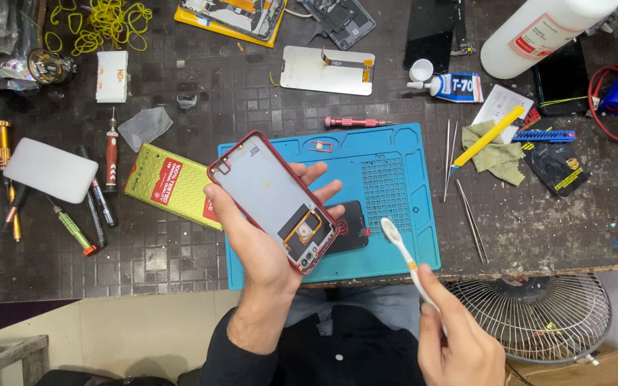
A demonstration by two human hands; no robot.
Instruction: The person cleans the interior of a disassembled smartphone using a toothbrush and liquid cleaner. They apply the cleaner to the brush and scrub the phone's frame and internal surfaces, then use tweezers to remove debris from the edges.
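My left hand holds a red-rimmed phone back cover with its grey inner side up, tilted over the left part of a blue work mat. Orange flex cable and a black patch show near the cover's lower end. My right hand grips a white toothbrush by its handle, bristle head pointing up-left, a short way right of the cover. A dark phone part lies on the mat under the cover's lower end.
Screwdrivers, a white slab and a yellow-green packet lie left. Tweezers, a yellow tool, a cloth, a glue tube, a white bottle and phone screens sit behind and right. A fan grille is below the table edge.
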